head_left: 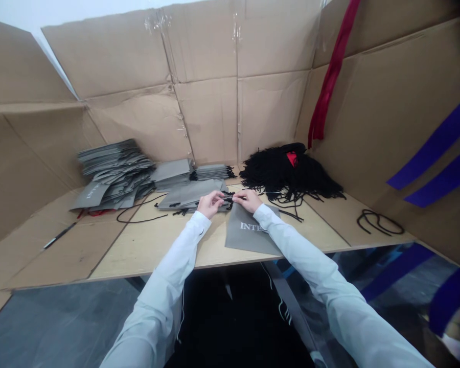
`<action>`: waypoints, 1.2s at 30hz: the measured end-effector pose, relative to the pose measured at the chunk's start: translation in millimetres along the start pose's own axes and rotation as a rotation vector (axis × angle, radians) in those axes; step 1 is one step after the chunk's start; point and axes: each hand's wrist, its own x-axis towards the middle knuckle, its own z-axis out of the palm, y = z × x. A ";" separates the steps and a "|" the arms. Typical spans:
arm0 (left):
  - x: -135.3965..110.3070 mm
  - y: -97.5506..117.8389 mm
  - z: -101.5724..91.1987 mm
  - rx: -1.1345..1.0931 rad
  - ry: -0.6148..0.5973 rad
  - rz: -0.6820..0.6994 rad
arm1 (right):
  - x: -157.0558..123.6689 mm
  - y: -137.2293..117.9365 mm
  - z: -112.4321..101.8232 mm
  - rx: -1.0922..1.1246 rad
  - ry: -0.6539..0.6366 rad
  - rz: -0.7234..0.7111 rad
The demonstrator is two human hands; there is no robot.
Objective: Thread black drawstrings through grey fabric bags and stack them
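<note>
My left hand [211,204] and my right hand [248,200] meet close together over the table, fingers pinched on a short stretch of black cord [229,195]. Below my right hand lies a flat grey pouch [242,240] with white lettering, partly covered by my right forearm. The cord is at the pouch's upper edge; whether it passes through a hole there is too small to tell. Just left of and behind my left hand, grey pouches [193,193] with black cord ends lie in a low pile.
A tall stack of grey pouches [117,171] stands at left, smaller stacks [172,173] beside it. A heap of black cords [287,171] lies at back right. Loose cords [379,223] and a pen [59,236] rest on the table [138,255]. Cardboard walls [207,112] enclose it.
</note>
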 end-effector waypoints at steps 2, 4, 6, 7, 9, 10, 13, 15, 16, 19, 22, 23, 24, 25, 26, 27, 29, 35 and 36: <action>-1.1 0.7 -0.6 -0.056 0.027 0.008 | 0.6 2.1 0.5 0.000 -0.002 0.008; -1.3 -0.3 0.5 -0.146 0.037 -0.027 | 0.6 3.0 0.9 -0.001 -0.001 0.013; -0.6 -2.4 3.0 -0.259 0.028 -0.080 | -0.3 2.3 2.1 -0.024 -0.002 0.002; 0.0 -3.5 4.4 -0.319 0.020 -0.105 | -1.0 1.1 3.2 -0.034 -0.006 -0.016; 1.5 -5.2 6.9 -0.420 0.000 -0.140 | -2.9 -2.7 6.1 -0.022 -0.019 -0.082; 2.3 -5.7 7.7 -0.457 -0.008 -0.150 | -3.8 -5.2 7.8 -0.003 -0.028 -0.121; 3.7 -5.1 7.7 -0.490 -0.023 -0.160 | -5.3 -12.2 11.8 0.049 -0.037 -0.174; 3.8 -3.5 6.0 -0.469 -0.023 -0.159 | -4.8 -14.7 11.8 0.064 -0.030 -0.134; 3.6 -2.5 4.9 -0.457 -0.028 -0.157 | -4.3 -15.1 10.9 0.070 -0.031 -0.115; 2.5 0.3 2.7 -0.441 -0.055 -0.154 | -3.1 -14.5 6.9 0.055 -0.056 -0.113; 1.2 1.3 2.6 -0.445 -0.054 -0.149 | -3.1 -13.7 4.7 0.006 -0.070 -0.141; 0.9 1.1 3.0 -0.451 -0.048 -0.146 | -3.3 -13.6 4.6 -0.003 -0.068 -0.143; 0.7 0.5 3.5 -0.459 -0.043 -0.145 | -3.6 -13.3 4.7 -0.004 -0.067 -0.138; 0.6 -0.4 4.1 -0.466 -0.038 -0.147 | -3.9 -12.9 4.9 0.001 -0.070 -0.130; 0.7 -1.4 4.9 -0.477 -0.034 -0.154 | -4.2 -12.2 5.0 0.010 -0.075 -0.118; 1.0 -2.6 5.6 -0.492 -0.033 -0.167 | -4.4 -11.3 5.0 0.019 -0.082 -0.105; 2.2 -5.0 6.8 -0.538 -0.031 -0.214 | -4.7 -9.1 4.7 0.017 -0.086 -0.085; 6.1 -11.0 9.2 -0.543 -0.017 -0.401 | -4.0 -6.1 5.2 -0.061 -0.025 -0.111; 5.6 -11.2 10.4 -0.530 -0.034 -0.384 | -4.0 -6.4 5.7 -0.071 -0.021 -0.133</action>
